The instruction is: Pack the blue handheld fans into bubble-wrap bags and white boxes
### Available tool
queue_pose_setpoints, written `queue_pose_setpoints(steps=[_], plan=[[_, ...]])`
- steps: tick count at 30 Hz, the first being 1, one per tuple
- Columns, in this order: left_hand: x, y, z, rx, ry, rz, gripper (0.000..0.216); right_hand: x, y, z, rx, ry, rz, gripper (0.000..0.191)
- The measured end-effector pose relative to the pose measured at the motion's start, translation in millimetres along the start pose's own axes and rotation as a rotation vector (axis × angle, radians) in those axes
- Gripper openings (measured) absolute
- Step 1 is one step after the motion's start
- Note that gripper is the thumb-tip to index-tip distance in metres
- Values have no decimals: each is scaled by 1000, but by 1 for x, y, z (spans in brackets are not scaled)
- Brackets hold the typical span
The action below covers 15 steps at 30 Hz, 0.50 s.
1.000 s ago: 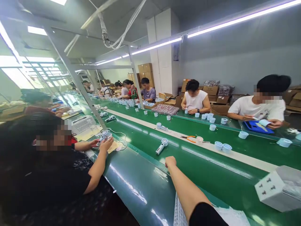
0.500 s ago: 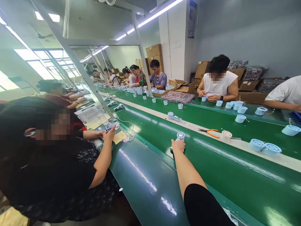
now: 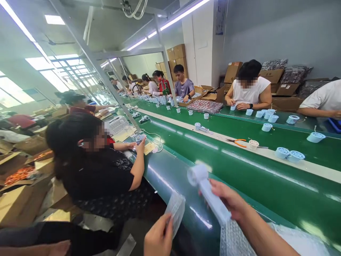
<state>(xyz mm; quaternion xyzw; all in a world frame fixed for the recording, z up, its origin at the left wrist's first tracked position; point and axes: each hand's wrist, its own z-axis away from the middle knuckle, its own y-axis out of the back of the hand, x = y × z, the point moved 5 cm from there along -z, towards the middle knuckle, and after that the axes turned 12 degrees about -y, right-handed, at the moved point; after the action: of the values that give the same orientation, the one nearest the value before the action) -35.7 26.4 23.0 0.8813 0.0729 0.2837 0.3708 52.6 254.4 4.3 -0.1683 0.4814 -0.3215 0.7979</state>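
My right hand is closed around the handle of a pale blue handheld fan, whose round head points up and left, a little blurred. The fan is held above the near edge of the green conveyor belt. At the bottom middle, my left hand pinches a translucent plastic bag between thumb and fingers. The bag stands apart from the fan, to its left. Beneath the fan's lower end hangs a sheet of bubble wrap; whether my right hand touches it is unclear.
A co-worker in black sits at the left, holding a similar device. Orange-handled pliers and light blue round housings lie along the white strip. More co-workers sit across the belt. Cardboard boxes stand at lower left.
My right hand has come back from the belt toward me, bringing the fan. My left hand has entered view with the plastic bag, and bubble wrap now shows below. The camera view has shifted left.
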Motion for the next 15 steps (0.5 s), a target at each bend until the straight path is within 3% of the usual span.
queue_pose_setpoints(steps=[1, 3, 7, 12, 15], plan=[[7, -5, -2, -24, -18, 33, 18, 20, -14, 21, -146, -40, -63, 52], [22, -14, -8, -67, -93, 129, 20, 58, -29, 52, -267, -111, -132, 50], [48, -24, -13, -145, -195, 362, 21, 103, -23, 72, -177, -122, -123, 53], [65, -26, -4, -294, -49, 474, 20, 111, -10, 99, -21, -148, -49, 82], [82, -23, -2, -330, -172, 482, 18, 112, -12, 122, 71, -156, 13, 84]])
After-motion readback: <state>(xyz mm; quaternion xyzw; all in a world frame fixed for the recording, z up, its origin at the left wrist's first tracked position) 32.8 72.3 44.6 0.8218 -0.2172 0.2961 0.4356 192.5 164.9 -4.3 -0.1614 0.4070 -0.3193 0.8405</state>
